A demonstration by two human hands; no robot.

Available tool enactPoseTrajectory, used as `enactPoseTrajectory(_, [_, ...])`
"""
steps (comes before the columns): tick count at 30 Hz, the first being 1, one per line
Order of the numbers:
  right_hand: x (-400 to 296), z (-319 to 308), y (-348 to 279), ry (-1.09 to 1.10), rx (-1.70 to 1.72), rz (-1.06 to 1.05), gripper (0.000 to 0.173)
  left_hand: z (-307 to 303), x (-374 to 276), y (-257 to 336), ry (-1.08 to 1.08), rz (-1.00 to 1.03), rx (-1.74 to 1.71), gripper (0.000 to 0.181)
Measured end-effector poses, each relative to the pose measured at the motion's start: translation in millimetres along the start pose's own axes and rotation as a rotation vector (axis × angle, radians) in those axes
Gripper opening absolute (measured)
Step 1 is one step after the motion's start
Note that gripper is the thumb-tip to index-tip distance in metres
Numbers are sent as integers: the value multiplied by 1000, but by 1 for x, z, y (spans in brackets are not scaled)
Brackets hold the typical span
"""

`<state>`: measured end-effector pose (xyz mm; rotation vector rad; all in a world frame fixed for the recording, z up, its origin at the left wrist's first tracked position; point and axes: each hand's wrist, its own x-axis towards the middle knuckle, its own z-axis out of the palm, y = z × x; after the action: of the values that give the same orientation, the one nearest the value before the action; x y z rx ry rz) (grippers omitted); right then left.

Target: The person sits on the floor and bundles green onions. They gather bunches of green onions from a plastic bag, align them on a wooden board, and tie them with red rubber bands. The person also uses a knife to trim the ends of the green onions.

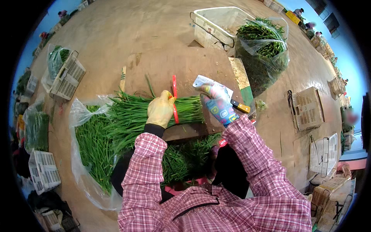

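Note:
My left hand (161, 109), in a yellow glove, grips a bundle of long green chives (188, 108) lying across a brown board (179, 68). A red tie (175, 111) goes around the bundle at my fingertips, its free end pointing away from me. The leaves spread left and the pale stem ends face right. My right hand (217, 101), in a patterned blue glove, is blurred just right of the stem ends; its fingers look apart, with nothing seen in them. Partly beneath it lies a cleaver (241, 106) with a black and yellow handle, its blade half hidden.
A clear plastic bag (76, 116) of chives lies left of the board. Loose greens (179, 165) lie below its near edge. Beyond stand a white crate (211, 37) and a filled bag (261, 63). More crates (307, 108) line both sides; people work far off.

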<state>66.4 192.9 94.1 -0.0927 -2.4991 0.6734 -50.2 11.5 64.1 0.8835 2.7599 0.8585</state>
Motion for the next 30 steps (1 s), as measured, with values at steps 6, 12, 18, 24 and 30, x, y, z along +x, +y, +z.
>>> enactPoseTrajectory(6, [-4,2,-8,-383,-526,-189,4,-6,3,1,-56,-37,24,27])
enactPoseTrajectory(12, [6,-7,-29,-413,-520,-271,7,-5,4,-3,-30,-15,-44,27])
enactPoseTrajectory(18, [-8,-11,-14,-349,-405,-197,15,-7,-1,-2,-15,-33,-100,23])
enactPoseTrajectory(24, [-18,-7,-11,-276,-399,-107,16,-5,-2,-5,-12,2,-67,27])
enactPoseTrajectory(30, [11,-2,-58,-360,-523,-38,77,-5,-8,-9,6,40,-48,25])
